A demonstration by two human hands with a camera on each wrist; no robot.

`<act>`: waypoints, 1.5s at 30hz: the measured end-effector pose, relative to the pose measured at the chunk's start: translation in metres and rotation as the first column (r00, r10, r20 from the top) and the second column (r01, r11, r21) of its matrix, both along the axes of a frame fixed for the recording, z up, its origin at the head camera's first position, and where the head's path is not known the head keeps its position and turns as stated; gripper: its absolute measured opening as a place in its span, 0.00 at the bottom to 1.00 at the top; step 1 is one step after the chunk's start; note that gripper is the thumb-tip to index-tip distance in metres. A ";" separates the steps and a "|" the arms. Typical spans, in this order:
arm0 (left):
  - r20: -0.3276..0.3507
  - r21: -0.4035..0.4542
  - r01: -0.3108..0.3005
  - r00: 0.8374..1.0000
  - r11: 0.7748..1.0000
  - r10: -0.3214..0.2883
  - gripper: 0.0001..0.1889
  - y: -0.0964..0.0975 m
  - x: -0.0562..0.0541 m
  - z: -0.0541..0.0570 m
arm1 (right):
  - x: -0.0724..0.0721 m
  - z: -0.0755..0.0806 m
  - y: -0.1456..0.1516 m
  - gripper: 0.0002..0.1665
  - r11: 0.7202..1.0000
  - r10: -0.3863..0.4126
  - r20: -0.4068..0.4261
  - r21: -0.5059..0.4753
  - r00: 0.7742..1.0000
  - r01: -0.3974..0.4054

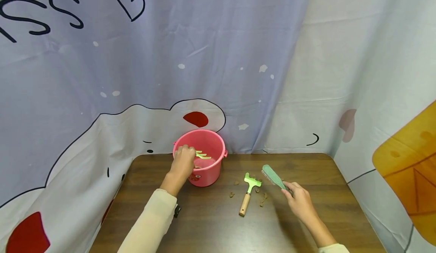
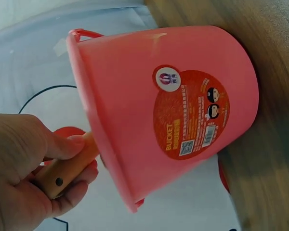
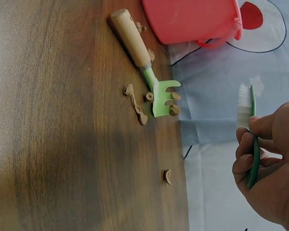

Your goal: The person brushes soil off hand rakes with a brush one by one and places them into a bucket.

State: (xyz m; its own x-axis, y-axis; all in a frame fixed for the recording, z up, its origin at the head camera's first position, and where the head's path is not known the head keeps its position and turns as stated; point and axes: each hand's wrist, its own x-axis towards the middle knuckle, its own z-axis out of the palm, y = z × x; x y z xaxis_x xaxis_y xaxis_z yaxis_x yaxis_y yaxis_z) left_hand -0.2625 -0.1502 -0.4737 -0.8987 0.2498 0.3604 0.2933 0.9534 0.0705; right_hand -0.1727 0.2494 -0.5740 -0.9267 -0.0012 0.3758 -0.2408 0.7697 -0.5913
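Fingers of the R hand (image 1: 300,201) wrap the green brush (image 1: 272,174) by its handle, above the surface (image 1: 204,222); prob. light, stiff, w/ softer bristles (image 3: 243,106), so hold there. Next to it a rake (image 1: 252,183) lies amid brown bits (image 1: 232,194); grab by wood end. Farther off, L hand (image 1: 183,162) grips a tined tool (image 2: 61,176) by its wood handle, tines inside the pink bucket (image 1: 209,174), likely thin, slick plastic. Curtain (image 1: 221,56) behind.

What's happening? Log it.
left hand: holds green wooden-handled fork, tines inside pink plastic bucket; right hand: holds green bristled brush; brown table: green wooden-handled rake, brown scraps
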 end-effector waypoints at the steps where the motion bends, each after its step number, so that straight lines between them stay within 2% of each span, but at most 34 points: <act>1: 0.005 -0.005 -0.006 1.000 1.000 0.006 0.06 0.001 -0.001 -0.001 | 0.000 0.000 0.000 0.18 1.000 0.000 -0.002 0.000 1.000 0.000; 4: 0.018 -0.024 -0.022 1.000 0.999 0.023 0.04 0.005 -0.004 -0.004 | 0.000 -0.001 0.000 0.18 1.000 0.003 -0.003 -0.002 1.000 -0.003; 11: 0.030 -0.042 -0.058 0.998 0.997 0.059 0.06 0.010 -0.008 -0.009 | -0.001 0.002 -0.001 0.18 1.000 0.009 0.011 -0.006 1.000 -0.009; 21: 0.073 -0.053 -0.077 0.994 0.996 0.081 0.07 0.005 -0.012 -0.022 | -0.002 0.000 -0.001 0.17 1.000 0.023 -0.023 -0.002 0.999 -0.023; 29: 0.084 -0.041 -0.082 0.993 0.996 0.085 0.06 0.007 -0.014 -0.021 | -0.003 -0.001 0.001 0.17 1.000 0.017 -0.031 -0.008 0.999 -0.017; 37: 0.095 -0.027 -0.096 0.991 0.995 0.098 0.04 0.009 -0.017 -0.025 | -0.002 0.000 0.001 0.17 1.000 0.018 -0.044 -0.005 0.999 -0.018; 45: 0.109 0.001 -0.097 0.989 0.995 0.096 0.07 0.010 -0.014 -0.024 | -0.001 0.001 0.002 0.18 1.000 0.013 -0.002 0.000 1.000 -0.013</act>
State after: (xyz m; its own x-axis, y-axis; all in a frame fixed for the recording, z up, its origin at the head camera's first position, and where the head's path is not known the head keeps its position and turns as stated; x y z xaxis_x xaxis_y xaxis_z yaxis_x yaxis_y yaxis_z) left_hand -0.2765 -0.1399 -0.4981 -0.9523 0.1580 0.2609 0.1901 0.9764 0.1028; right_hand -0.1736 0.2516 -0.5726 -0.9258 -0.0131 0.3778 -0.2519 0.7666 -0.5907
